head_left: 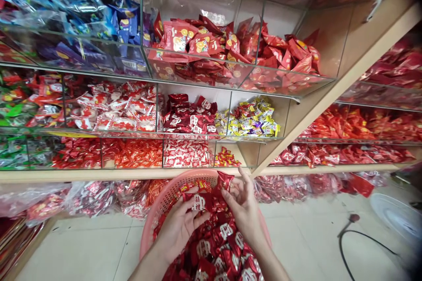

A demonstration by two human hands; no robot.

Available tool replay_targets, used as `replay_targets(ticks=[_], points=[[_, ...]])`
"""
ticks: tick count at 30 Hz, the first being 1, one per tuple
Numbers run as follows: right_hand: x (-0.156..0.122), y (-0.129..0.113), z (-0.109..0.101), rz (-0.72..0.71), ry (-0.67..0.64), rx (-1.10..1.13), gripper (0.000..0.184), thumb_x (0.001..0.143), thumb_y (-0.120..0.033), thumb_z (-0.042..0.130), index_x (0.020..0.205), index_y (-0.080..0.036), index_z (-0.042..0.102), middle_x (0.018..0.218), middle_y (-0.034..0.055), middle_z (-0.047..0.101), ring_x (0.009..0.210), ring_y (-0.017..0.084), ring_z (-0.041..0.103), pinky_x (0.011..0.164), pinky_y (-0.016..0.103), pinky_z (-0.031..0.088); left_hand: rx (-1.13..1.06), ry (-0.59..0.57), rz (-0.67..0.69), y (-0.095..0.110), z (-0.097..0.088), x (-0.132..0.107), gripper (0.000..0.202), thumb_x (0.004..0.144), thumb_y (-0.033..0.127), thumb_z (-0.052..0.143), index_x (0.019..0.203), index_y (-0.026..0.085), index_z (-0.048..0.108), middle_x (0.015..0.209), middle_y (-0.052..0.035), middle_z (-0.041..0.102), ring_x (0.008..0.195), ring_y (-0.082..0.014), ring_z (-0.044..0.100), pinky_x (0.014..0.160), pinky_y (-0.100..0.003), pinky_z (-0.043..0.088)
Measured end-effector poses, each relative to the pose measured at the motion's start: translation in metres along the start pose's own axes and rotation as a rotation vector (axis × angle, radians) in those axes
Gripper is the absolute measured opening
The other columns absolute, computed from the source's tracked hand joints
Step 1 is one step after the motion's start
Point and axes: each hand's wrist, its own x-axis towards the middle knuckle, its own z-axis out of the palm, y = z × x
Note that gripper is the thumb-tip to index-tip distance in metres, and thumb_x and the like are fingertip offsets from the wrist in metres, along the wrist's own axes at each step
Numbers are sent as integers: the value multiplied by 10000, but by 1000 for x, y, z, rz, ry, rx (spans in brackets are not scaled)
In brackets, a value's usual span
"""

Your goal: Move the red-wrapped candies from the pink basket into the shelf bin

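Below the shelves stands a pink plastic basket (147, 232), filled with dark red wrapped candies (227, 230) that carry white lettering. Over its left part is my left hand (181, 228), its fingers curled at a dark red wrapped candy (199, 202) with white characters. My right hand (243, 206) pinches a red wrapped candy (224, 181) between thumb and fingers, above the basket's far right side. Smaller red and yellow candies (201, 184) lie inside near the far rim. Part of the basket is hidden by my hands and forearms.
Clear-walled shelf bins hold red packets (178, 37), blue packets (128, 24), dark red candies (191, 118) and yellow candies (253, 118). Bagged candies (92, 197) lie under the bottom shelf. On the tiled floor at right are a black cable (343, 254) and a whitish round object (395, 215).
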Motion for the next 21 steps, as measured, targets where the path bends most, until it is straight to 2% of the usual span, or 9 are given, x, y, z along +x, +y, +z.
replay_targets(ticks=[2,4,6,8,11,14,18,21], points=[[-6,4,3,-172,-21,-265,486,870,-252,478,1338,-295,356,1147,74,567,1022,199,558,876,386,472,-8,-9,-28,-2,2,1,427,785,134,607,1196,208,518,859,-30,655,761,-143,623,871,-422,514],[-13,6,6,-348,-127,-478,380,884,-183,430,1243,-298,481,1157,68,575,1077,213,522,901,407,444,-28,-44,-65,-4,4,1,362,809,200,589,1166,177,533,907,-56,666,753,-149,632,833,-382,526],[-21,6,10,-457,-237,-584,372,880,-145,423,1211,-293,508,1138,65,588,1053,214,528,871,406,451,-51,-84,-91,-4,6,2,341,836,315,555,1141,162,543,924,-67,672,756,-155,639,785,-344,534],[-27,4,12,-499,-302,-626,376,866,-134,447,1209,-277,507,1142,73,584,1038,215,533,851,403,456,-57,-113,-106,-3,6,2,370,841,403,530,1119,161,554,927,-69,676,781,-161,643,744,-310,535],[-30,-2,9,-500,-348,-602,362,856,-146,469,1191,-277,507,1179,75,561,1080,221,514,879,414,446,-9,-115,-69,-2,4,0,307,801,308,609,1075,172,584,929,-49,677,779,-139,639,707,-259,524],[-24,-7,1,-426,-355,-545,387,856,-226,509,1234,-289,456,1249,72,507,1164,221,461,937,409,423,38,-119,-23,-3,2,-3,226,749,188,659,972,179,622,898,-20,669,715,-109,625,677,-245,518],[-10,-15,-8,-330,-449,-565,581,794,-362,610,1316,-293,365,1319,68,447,1230,225,399,991,396,388,69,-190,-40,-6,3,-8,135,758,197,644,888,175,612,829,-4,650,690,-111,616,707,-282,516],[-6,-22,-9,-287,-557,-596,556,782,-360,630,1289,-304,410,1235,43,519,1160,211,456,970,389,396,97,-189,-35,-9,4,-10,121,753,179,639,865,181,594,803,4,642,714,-115,618,723,-279,506]])
